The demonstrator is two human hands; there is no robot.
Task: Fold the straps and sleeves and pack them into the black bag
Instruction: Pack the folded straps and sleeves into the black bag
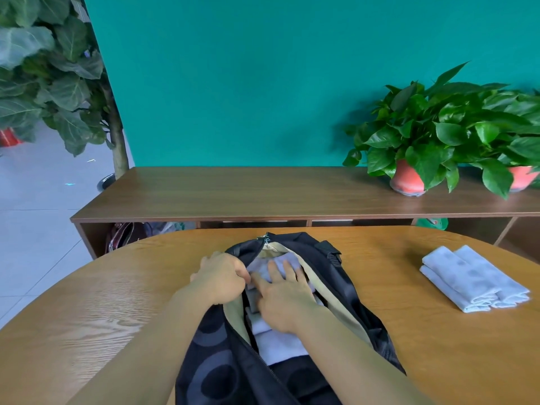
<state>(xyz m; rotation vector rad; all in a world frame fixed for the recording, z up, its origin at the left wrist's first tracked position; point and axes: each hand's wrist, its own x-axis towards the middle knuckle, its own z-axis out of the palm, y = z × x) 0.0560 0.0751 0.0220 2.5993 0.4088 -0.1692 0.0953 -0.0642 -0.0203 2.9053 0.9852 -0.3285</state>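
Black bag (pixel 219 361) lies open, left hand (pixel 222 277) gripping its rim, right hand (pixel 285 299) flat inside; two folded cloths (pixel 473 279) nearby.

2 bare forearms reach forward from the lower edge and converge toward each other. The left hand (pixel 222 277) is back-up, its fingers curled under, gripping the opened rim of the black bag (pixel 222 363). The right hand (pixel 282 301) lies palm-down, fingers straight and slightly spread, pointing away from the body and pressing flat on pale folded cloth (pixel 277 346). Its index finger sits just beside the left hand's curled fingers. Both wrists run nearly straight with their forearms.
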